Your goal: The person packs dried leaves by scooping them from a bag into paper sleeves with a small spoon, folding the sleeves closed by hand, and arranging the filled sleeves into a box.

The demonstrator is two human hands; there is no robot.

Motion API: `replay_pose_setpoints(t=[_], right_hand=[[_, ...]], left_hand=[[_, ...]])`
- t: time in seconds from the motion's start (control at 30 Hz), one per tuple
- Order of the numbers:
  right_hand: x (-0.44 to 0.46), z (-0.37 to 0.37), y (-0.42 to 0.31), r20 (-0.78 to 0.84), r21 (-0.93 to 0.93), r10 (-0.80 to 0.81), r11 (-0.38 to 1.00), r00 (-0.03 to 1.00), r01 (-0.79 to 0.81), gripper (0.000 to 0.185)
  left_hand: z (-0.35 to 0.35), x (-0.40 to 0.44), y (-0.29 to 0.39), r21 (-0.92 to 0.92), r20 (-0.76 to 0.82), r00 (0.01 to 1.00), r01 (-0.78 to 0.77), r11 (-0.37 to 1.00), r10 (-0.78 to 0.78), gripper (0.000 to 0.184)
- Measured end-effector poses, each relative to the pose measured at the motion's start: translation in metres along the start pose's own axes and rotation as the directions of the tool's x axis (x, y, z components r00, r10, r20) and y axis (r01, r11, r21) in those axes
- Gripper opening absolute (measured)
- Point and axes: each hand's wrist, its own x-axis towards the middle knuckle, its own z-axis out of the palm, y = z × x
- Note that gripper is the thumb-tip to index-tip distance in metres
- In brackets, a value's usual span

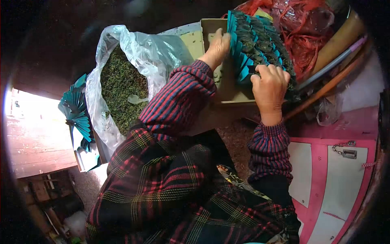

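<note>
Rows of teal packets [260, 44], filled with dark dried leaves, stand tightly packed in a shallow cardboard box [209, 25]. My left hand [219, 46] is at the left side of the rows, its fingers bent against the teal edges. Over the near end of the rows, my right hand [271, 83] is curled, with its fingertips down among the packets. Both hands look closed on packets, though the fingertips are partly hidden. To the left, a clear plastic bag [142, 53] lies open around loose dark green leaves [122, 83]. A small clear scoop [137, 99] rests on those leaves.
Fanned teal packets [79, 112] stand in a container at the far left, beside a pale wooden surface [40, 150]. Red plastic bags [302, 32] and long poles [333, 69] lie beyond the box to the right. A pink and white cabinet [317, 175] with a padlock is at lower right.
</note>
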Motion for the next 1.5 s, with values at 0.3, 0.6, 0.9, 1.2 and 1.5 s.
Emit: replay_pose_setpoints(t=[0.3, 0.6, 0.9, 1.2, 1.5], right_hand=[[0.002, 0.003, 0.002, -0.007, 0.06, -0.023, 0.998, 1.0, 0.023, 0.01], [0.005, 0.005, 0.002, 0.011, 0.093, -0.007, 0.996, 1.0, 0.006, 0.013], [0.006, 0.006, 0.002, 0.029, 0.086, -0.007, 0.996, 1.0, 0.005, 0.011], [0.006, 0.006, 0.001, 0.027, 0.094, 0.001, 0.996, 1.0, -0.004, 0.008], [0.003, -0.001, 0.003, 0.029, 0.059, 0.016, 0.998, 0.999, -0.018, 0.009]], left_hand=[[0.013, 0.064, -0.015, -0.219, -0.176, 0.984, -0.074, 0.973, 0.035, 0.06], [0.021, 0.064, -0.005, -0.284, 0.206, 0.966, -0.095, 0.954, 0.158, 0.079], [0.024, 0.034, 0.032, -0.496, 0.242, 0.97, 0.094, 0.863, 0.034, 0.084], [0.02, 0.037, 0.026, -0.508, 0.242, 0.958, -0.012, 0.861, 0.156, 0.074], [-0.01, 0.018, 0.012, -0.357, 0.113, 0.92, -0.315, 0.879, 0.375, 0.067]])
